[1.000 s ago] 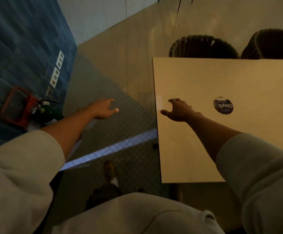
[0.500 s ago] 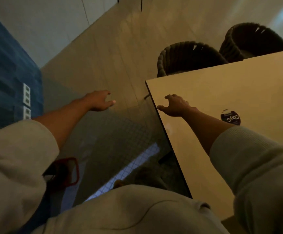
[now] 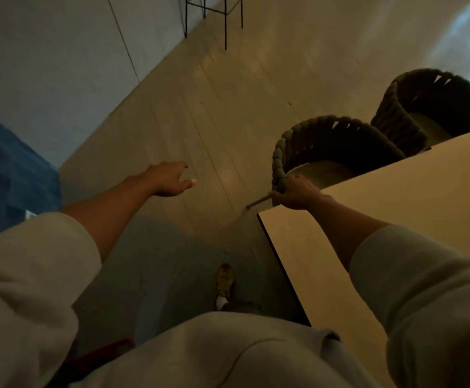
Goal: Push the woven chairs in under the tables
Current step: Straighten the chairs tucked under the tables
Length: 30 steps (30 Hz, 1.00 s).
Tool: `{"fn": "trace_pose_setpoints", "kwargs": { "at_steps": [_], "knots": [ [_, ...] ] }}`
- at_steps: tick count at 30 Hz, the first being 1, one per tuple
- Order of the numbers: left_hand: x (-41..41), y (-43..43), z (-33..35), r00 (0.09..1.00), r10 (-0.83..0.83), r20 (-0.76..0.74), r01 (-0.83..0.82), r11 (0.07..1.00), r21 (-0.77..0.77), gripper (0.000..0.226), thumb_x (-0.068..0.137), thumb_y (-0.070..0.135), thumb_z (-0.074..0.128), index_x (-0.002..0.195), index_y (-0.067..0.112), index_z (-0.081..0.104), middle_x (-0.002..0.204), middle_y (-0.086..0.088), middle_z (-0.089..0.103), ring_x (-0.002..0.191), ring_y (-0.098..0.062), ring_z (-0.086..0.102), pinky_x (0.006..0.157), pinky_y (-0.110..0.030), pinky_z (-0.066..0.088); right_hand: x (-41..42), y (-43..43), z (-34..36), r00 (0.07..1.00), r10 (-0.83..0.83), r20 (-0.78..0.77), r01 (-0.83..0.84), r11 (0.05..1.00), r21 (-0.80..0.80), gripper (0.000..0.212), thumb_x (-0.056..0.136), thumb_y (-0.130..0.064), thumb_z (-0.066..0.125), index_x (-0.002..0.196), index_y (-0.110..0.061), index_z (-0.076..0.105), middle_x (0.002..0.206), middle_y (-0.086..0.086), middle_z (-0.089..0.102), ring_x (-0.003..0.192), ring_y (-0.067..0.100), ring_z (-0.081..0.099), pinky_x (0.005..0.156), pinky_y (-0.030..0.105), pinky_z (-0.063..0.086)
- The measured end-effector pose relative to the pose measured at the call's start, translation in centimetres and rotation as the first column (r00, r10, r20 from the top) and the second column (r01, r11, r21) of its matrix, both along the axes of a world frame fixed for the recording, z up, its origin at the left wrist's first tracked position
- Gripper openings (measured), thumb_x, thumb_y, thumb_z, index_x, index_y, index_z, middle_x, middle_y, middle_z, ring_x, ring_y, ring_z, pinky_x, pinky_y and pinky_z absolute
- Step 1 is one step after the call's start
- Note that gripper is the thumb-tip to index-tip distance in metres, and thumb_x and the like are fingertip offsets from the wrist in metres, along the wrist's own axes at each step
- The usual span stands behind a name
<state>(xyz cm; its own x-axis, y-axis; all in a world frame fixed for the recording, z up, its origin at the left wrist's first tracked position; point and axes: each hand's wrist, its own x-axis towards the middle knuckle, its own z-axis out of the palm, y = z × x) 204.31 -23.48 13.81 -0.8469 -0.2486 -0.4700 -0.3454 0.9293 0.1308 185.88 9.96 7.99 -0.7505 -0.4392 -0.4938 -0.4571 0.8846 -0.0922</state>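
Since half a second ago my right hand (image 3: 298,193) has left the table (image 3: 396,233) top and gone past its far left corner; its fingers now curl round the rim of the near woven chair (image 3: 331,141), a hold fit, I judge, for steering it under. My left hand (image 3: 169,179) hangs over the floor (image 3: 214,107), fingers loose, holding nothing, probably for balance. It and the second chair (image 3: 435,105) stand at the far edge, seats partly showing.

Dark woven chairs (image 3: 326,144), beige table (image 3: 413,219), pale planked floor (image 3: 214,107), blue wall (image 3: 9,169).
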Motion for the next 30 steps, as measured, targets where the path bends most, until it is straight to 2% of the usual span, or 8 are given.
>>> {"fn": "trace_pose_setpoints", "kwargs": {
  "at_steps": [3, 5, 7, 9, 15, 19, 25, 30],
  "knots": [
    [-6.1, -3.6, 1.3, 1.0, -0.018, -0.014, 0.018, 1.0, 0.005, 0.077, 0.101, 0.064, 0.044, 0.16, 0.018, 0.028, 0.161, -0.01, 0.041, 0.143, -0.034, 0.044, 0.113, -0.051, 0.039, -4.4, -3.9, 1.6, 0.999, -0.007, 0.046, 0.008, 1.0, -0.013, 0.113, 0.072, -0.099, 0.039, 0.148, -0.015, 0.045, 0.141, 0.014, 0.051, 0.127, 0.039, 0.054, 0.101, 0.055, 0.051],
    [-10.6, -5.7, 2.3, 0.999, -0.025, -0.042, 0.025, 1.0, 0.007, 0.077, 0.101, 0.064, 0.044, 0.16, 0.017, 0.028, 0.159, -0.011, 0.043, 0.14, -0.034, 0.047, 0.112, -0.05, 0.041, -7.2, -6.3, 3.4, 0.997, -0.055, 0.047, 0.055, 0.998, 0.007, 0.097, 0.086, -0.083, 0.051, 0.154, -0.017, 0.037, 0.152, 0.016, 0.044, 0.137, 0.041, 0.048, 0.109, 0.056, 0.045],
    [-14.1, -7.1, 3.1, 0.998, -0.06, -0.034, 0.061, 0.998, 0.019, 0.078, 0.101, 0.065, 0.043, 0.16, 0.017, 0.028, 0.155, -0.012, 0.047, 0.138, -0.033, 0.049, 0.11, -0.049, 0.042, -10.3, -8.0, 3.6, 0.999, -0.032, 0.037, 0.032, 0.999, -0.004, 0.092, 0.09, -0.078, 0.051, 0.157, -0.017, 0.036, 0.158, 0.016, 0.039, 0.14, 0.04, 0.045, 0.111, 0.058, 0.043],
    [-18.0, -8.5, 3.1, 0.993, -0.107, -0.052, 0.108, 0.994, 0.008, 0.077, 0.101, 0.065, 0.042, 0.16, 0.017, 0.029, 0.155, -0.011, 0.047, 0.138, -0.032, 0.049, 0.111, -0.048, 0.042, -12.9, -9.3, 4.3, 0.997, -0.06, 0.042, 0.059, 0.998, 0.016, 0.099, 0.083, -0.086, 0.044, 0.156, -0.02, 0.037, 0.159, 0.013, 0.039, 0.138, 0.039, 0.047, 0.109, 0.062, 0.044],
    [-29.7, -14.4, 1.4, 0.974, -0.225, -0.024, 0.224, 0.973, -0.051, 0.072, 0.098, 0.07, 0.04, 0.154, 0.024, 0.042, 0.159, -0.004, 0.044, 0.143, -0.03, 0.044, 0.113, -0.05, 0.039, -20.5, -12.1, 4.1, 0.977, -0.202, 0.066, 0.202, 0.979, 0.0, 0.079, 0.082, -0.081, 0.053, 0.133, -0.021, 0.059, 0.146, 0.009, 0.05, 0.122, 0.034, 0.056, 0.098, 0.057, 0.052],
    [-38.2, -18.2, 0.5, 0.952, -0.307, -0.003, 0.307, 0.95, -0.056, 0.072, 0.097, 0.071, 0.041, 0.151, 0.024, 0.047, 0.158, -0.003, 0.046, 0.142, -0.029, 0.045, 0.113, -0.05, 0.039, -24.5, -13.3, 3.3, 0.946, -0.302, 0.115, 0.303, 0.953, 0.005, 0.066, 0.095, -0.062, 0.059, 0.142, -0.017, 0.053, 0.147, 0.009, 0.051, 0.128, 0.035, 0.053, 0.104, 0.055, 0.05],
    [-54.0, -21.3, 3.3, 0.836, -0.549, 0.003, 0.548, 0.834, -0.058, 0.07, 0.098, 0.069, 0.043, 0.149, 0.023, 0.049, 0.158, -0.005, 0.046, 0.142, -0.03, 0.045, 0.112, -0.05, 0.039, -28.2, -14.5, 1.0, 0.722, -0.668, 0.178, 0.688, 0.72, -0.088, 0.069, 0.092, -0.06, 0.067, 0.145, -0.02, 0.049, 0.14, 0.009, 0.055, 0.122, 0.027, 0.058, 0.1, 0.044, 0.054],
    [-65.0, -18.9, 4.9, 0.72, -0.693, -0.039, 0.692, 0.721, -0.044, 0.071, 0.096, 0.073, 0.044, 0.149, 0.026, 0.049, 0.154, -0.007, 0.05, 0.138, -0.032, 0.048, 0.11, -0.053, 0.042, -29.6, -14.4, 1.0, 0.568, -0.796, 0.208, 0.822, 0.562, -0.093, 0.069, 0.094, -0.058, 0.065, 0.147, -0.016, 0.048, 0.146, 0.012, 0.053, 0.131, 0.031, 0.055, 0.106, 0.046, 0.051]
  ]
}}
